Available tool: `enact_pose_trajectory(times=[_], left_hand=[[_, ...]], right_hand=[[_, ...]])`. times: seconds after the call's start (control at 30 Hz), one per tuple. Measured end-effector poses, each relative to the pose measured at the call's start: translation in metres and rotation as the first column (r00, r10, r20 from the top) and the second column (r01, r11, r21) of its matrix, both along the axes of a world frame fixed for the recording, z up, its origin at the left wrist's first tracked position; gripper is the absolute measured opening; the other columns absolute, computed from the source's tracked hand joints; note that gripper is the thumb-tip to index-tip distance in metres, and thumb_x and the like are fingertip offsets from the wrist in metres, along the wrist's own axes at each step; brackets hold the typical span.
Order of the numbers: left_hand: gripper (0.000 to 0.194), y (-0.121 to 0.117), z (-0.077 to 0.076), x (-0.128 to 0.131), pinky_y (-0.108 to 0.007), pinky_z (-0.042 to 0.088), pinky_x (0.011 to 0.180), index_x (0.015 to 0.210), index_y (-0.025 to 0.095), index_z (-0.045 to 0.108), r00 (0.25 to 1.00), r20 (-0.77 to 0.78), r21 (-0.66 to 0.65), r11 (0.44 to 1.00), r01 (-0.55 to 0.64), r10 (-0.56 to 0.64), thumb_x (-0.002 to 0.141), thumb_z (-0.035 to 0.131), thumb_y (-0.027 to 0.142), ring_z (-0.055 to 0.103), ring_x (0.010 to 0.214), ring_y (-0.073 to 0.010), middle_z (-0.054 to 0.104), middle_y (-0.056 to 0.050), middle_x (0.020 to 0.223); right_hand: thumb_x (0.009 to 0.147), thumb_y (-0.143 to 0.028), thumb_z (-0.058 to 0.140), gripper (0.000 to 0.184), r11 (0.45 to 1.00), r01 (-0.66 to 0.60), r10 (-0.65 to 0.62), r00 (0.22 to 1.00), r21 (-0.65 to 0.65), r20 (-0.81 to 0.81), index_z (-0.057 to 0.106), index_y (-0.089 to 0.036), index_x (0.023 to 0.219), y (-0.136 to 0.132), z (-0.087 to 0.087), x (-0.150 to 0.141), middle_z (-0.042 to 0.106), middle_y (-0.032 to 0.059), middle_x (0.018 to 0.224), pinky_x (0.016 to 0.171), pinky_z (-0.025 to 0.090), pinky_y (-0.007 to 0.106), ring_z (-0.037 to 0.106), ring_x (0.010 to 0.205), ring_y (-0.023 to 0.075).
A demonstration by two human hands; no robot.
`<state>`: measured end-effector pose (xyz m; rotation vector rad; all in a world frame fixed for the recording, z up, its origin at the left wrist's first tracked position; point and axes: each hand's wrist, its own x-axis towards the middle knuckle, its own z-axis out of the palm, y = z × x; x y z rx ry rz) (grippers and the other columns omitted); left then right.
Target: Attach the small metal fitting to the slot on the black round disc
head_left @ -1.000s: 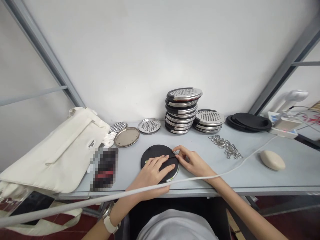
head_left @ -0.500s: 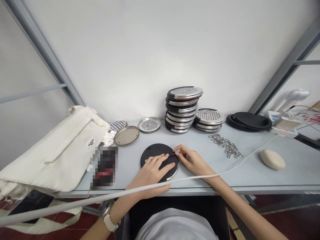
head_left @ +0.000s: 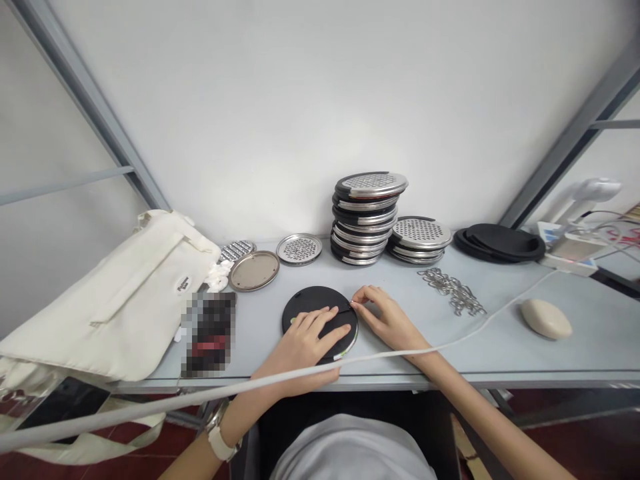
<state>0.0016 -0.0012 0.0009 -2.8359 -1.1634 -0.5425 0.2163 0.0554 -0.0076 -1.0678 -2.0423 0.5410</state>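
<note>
Black disc (head_left: 313, 299) is lying flat on the table (head_left: 270, 333) near the front edge, in the head view, with both bare hands working over it. The left hand (head_left: 306, 339) is resting palm down across the top, fingers spread wide and gripping nothing, apparently bracing the disc. The right hand (head_left: 383, 321) is bending to the rim on its own side, thumb and forefinger drawn narrow and seemingly pinching a small metal bit (head_left: 352, 304); the fingertips are hiding most of it, so its shape is impossible to tell.

Judging by the pinch, the step in hand is fine work with that bit at the rim, where a dark line is running across the black face. Whether the bit is sitting inside the disc or just touching its edge, the view is not showing. The moment is calling, by the look of it, for a steady left palm and a small, exact push or turn from the right fingers, without letting the disc skid.

Behind, a tall stack (head_left: 367, 220) is standing beside a short stack (head_left: 420, 233), while loose clips (head_left: 453, 292) are lying beyond the right hand. A white cable (head_left: 410, 354) is crossing in front of both forearms.
</note>
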Motion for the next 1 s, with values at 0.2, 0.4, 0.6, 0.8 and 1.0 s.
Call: enact_pose_trajectory(times=[0.2,0.4,0.6,0.8,1.0], left_hand=[[0.058,0.0001,0.0001,0.0003,-0.042,0.033,0.102,0.133,0.024,0.046,1.0,0.008,-0.001,1.0,-0.002,0.002,0.077,0.059,0.028,0.036,0.13,-0.0274,0.038,-0.01,0.144],[0.057,0.0,0.001,0.0004,-0.043,0.034,0.101,0.133,0.024,0.046,1.0,0.002,0.0,1.0,0.0,0.0,0.078,0.06,0.029,0.037,0.129,-0.0277,0.038,-0.01,0.144],[0.056,0.0001,0.0007,0.001,-0.043,0.034,0.101,0.133,0.024,0.047,1.0,0.008,-0.002,1.0,-0.004,0.004,0.078,0.058,0.029,0.038,0.129,-0.0284,0.039,-0.01,0.143],[0.057,0.0002,0.0008,0.0009,-0.043,0.034,0.101,0.133,0.025,0.046,1.0,-0.004,-0.009,1.0,-0.004,0.004,0.078,0.058,0.029,0.036,0.13,-0.0277,0.037,-0.009,0.144],[0.057,0.0005,0.0006,0.0006,-0.042,0.032,0.102,0.134,0.024,0.045,1.0,-0.012,-0.019,1.0,-0.002,0.002,0.079,0.058,0.029,0.035,0.131,-0.0268,0.036,-0.01,0.145]], right_hand=[[0.093,-0.026,0.045,0.014,1.0,0.0,0.0,1.0,-0.005,0.026,0.056,-0.021,0.085,-0.0007,0.0018,0.0006,0.063,0.0051,0.085,0.083,0.041,0.036,0.054,0.084,0.0207],[0.094,-0.028,0.043,0.014,0.995,-0.054,0.05,0.998,-0.083,-0.045,0.054,-0.021,0.088,0.0007,-0.0026,0.0,0.06,0.0036,0.082,0.072,0.045,0.029,0.056,0.075,0.0174],[0.093,-0.027,0.042,0.015,0.991,-0.072,0.062,0.994,-0.11,-0.092,0.056,-0.02,0.095,0.0016,-0.0065,-0.0004,0.063,0.0043,0.086,0.072,0.047,0.028,0.059,0.076,0.0168],[0.092,-0.025,0.043,0.017,0.99,-0.049,0.036,0.994,-0.131,-0.1,0.056,-0.019,0.102,0.0002,-0.0059,0.0,0.064,0.0046,0.085,0.072,0.047,0.028,0.06,0.077,0.0169],[0.093,-0.025,0.041,0.021,0.99,-0.054,0.046,0.997,-0.131,-0.068,0.056,-0.019,0.106,-0.0001,-0.0046,-0.0005,0.064,0.005,0.086,0.072,0.047,0.029,0.06,0.076,0.017]])
